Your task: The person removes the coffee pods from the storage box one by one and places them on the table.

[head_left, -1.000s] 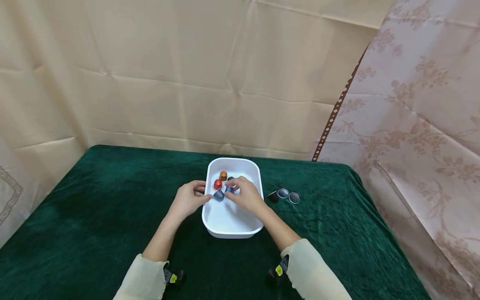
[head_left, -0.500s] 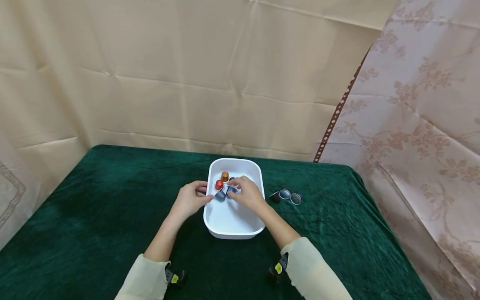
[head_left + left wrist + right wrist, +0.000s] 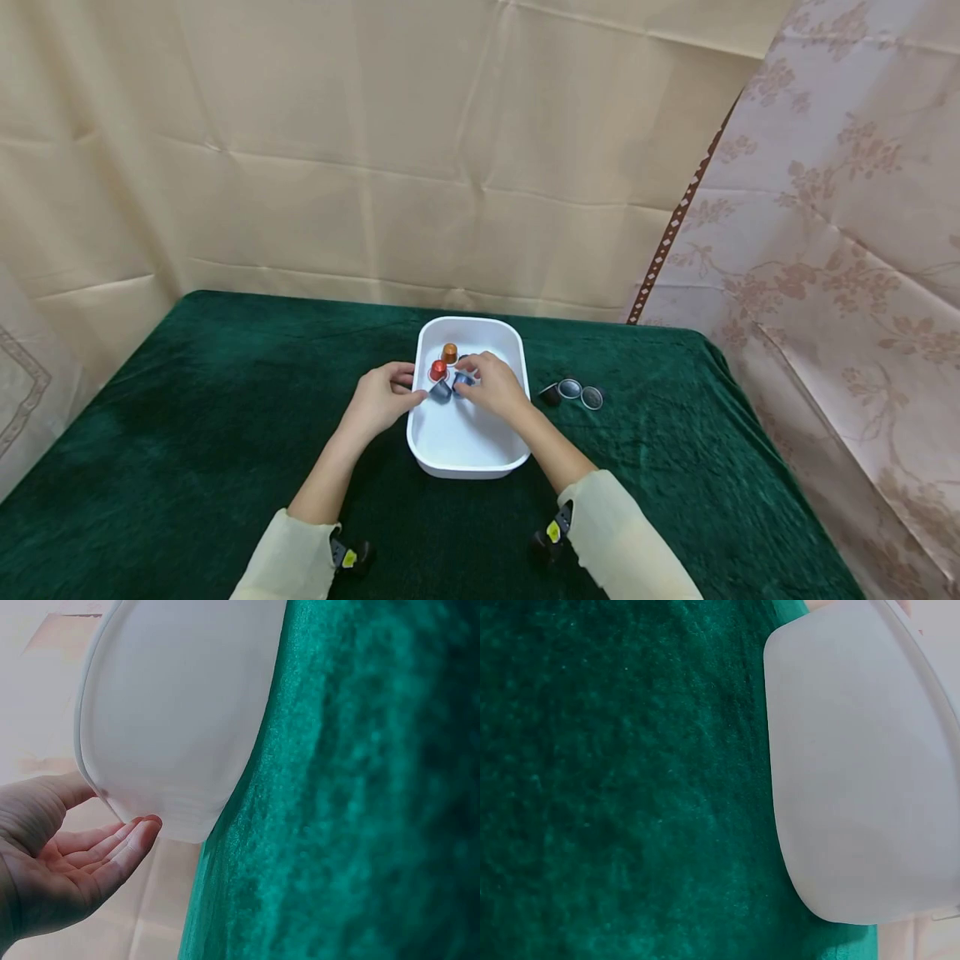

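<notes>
A white plastic tub (image 3: pixel 467 442) stands on the table with several coffee capsules toward its far end. My left hand (image 3: pixel 380 398) holds its left rim; in the left wrist view the thumb crosses over the edge while the fingers touch the outer wall (image 3: pixel 180 705). Inside the tub, my right hand (image 3: pixel 497 387) pinches a blue capsule (image 3: pixel 462 382). Beside that one lies a grey-blue capsule (image 3: pixel 441 391) on its side. A red capsule (image 3: pixel 438 369) and an orange capsule (image 3: pixel 449 353) sit rim down behind. Another dark capsule (image 3: pixel 464 358) is mostly hidden by the right fingers.
Right of the tub, a dark capsule (image 3: pixel 551 395) and two more capsules, one silver-faced (image 3: pixel 570 388) and another silver-faced (image 3: pixel 592 397), lie on the green velvet cloth (image 3: pixel 225 417). A beige curtain (image 3: pixel 337 167) hangs behind the table. The right wrist view shows the tub's outer wall (image 3: pixel 855 765).
The whole scene shifts slightly right in view after the first frame. Between the right fingers the blue capsule has turned a little. My left hand stays at the rim.
</notes>
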The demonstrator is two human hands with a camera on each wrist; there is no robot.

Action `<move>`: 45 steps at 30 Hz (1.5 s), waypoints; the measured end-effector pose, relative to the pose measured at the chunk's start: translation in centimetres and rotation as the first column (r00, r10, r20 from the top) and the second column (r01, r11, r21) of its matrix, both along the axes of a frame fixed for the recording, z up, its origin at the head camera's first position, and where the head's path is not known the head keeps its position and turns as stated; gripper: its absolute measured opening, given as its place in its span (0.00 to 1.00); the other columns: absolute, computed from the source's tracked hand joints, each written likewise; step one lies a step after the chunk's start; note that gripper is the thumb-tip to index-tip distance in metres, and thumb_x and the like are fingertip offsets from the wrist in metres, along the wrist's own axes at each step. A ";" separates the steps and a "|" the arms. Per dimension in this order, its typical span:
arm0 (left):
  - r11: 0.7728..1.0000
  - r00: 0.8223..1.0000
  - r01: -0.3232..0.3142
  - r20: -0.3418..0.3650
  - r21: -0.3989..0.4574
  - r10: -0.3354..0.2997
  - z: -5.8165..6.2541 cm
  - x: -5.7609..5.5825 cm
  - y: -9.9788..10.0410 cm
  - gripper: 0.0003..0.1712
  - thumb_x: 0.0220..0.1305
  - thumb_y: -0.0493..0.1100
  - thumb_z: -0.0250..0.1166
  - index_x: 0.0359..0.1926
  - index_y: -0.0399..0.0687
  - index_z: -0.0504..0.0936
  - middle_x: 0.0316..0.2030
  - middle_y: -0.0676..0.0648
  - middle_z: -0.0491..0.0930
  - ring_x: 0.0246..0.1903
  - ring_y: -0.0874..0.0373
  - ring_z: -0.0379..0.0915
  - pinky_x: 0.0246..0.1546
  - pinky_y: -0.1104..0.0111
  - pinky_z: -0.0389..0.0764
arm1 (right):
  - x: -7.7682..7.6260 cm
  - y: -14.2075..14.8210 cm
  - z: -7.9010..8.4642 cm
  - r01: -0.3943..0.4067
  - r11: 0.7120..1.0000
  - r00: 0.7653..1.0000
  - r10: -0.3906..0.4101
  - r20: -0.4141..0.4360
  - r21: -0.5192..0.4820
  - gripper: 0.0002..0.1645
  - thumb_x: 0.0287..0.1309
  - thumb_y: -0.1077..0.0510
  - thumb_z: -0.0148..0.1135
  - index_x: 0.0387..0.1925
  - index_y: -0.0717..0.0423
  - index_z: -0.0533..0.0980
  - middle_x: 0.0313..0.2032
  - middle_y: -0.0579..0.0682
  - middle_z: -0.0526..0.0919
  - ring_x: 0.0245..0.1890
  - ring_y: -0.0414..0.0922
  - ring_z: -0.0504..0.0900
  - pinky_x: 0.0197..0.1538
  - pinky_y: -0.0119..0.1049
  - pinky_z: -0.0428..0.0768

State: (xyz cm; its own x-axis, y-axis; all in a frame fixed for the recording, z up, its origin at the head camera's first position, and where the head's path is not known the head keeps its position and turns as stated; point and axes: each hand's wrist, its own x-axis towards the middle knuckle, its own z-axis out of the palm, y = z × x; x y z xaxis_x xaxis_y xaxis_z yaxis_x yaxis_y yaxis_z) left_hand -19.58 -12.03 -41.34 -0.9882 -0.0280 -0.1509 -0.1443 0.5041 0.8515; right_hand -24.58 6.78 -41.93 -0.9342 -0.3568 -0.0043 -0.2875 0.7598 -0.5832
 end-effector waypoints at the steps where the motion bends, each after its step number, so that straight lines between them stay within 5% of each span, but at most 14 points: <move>1: 1.000 1.000 0.000 0.000 0.000 0.000 0.0 0.0 0.0 0.28 0.58 0.43 0.65 0.59 0.42 0.70 0.50 0.40 0.78 0.42 0.53 0.79 0.40 0.65 0.83 | 0.0 0.0 0.0 0.001 1.000 1.000 -0.001 0.004 0.003 0.18 0.55 0.54 0.65 0.48 0.53 0.78 0.43 0.53 0.80 0.43 0.47 0.77 0.47 0.39 0.80; 30: 1.000 1.000 -0.001 0.003 -0.010 0.001 0.2 0.2 0.1 0.29 0.58 0.43 0.65 0.60 0.42 0.70 0.50 0.40 0.78 0.42 0.53 0.79 0.40 0.66 0.83 | -0.7 -0.3 -0.3 -0.045 0.997 0.995 0.040 0.088 0.057 0.23 0.53 0.56 0.66 0.52 0.53 0.76 0.44 0.52 0.79 0.42 0.45 0.76 0.50 0.40 0.77; 45: 1.000 1.000 0.000 0.004 -0.011 0.001 0.2 0.2 0.1 0.29 0.57 0.43 0.65 0.59 0.42 0.70 0.50 0.40 0.77 0.42 0.53 0.79 0.39 0.66 0.83 | -0.6 -0.3 -0.7 -0.066 0.996 0.992 0.058 0.112 0.067 0.25 0.52 0.57 0.67 0.53 0.53 0.75 0.51 0.52 0.79 0.51 0.48 0.76 0.58 0.42 0.75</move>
State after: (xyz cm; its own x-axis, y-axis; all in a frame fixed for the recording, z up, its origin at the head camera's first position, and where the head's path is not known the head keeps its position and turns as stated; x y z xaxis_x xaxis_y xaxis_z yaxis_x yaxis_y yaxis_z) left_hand -19.41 -11.95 -41.13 -0.9875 -0.0301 -0.1545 -0.1479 0.5129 0.8456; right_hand -25.23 6.49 -42.60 -0.9028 -0.4089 -0.1330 -0.2720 0.7826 -0.5599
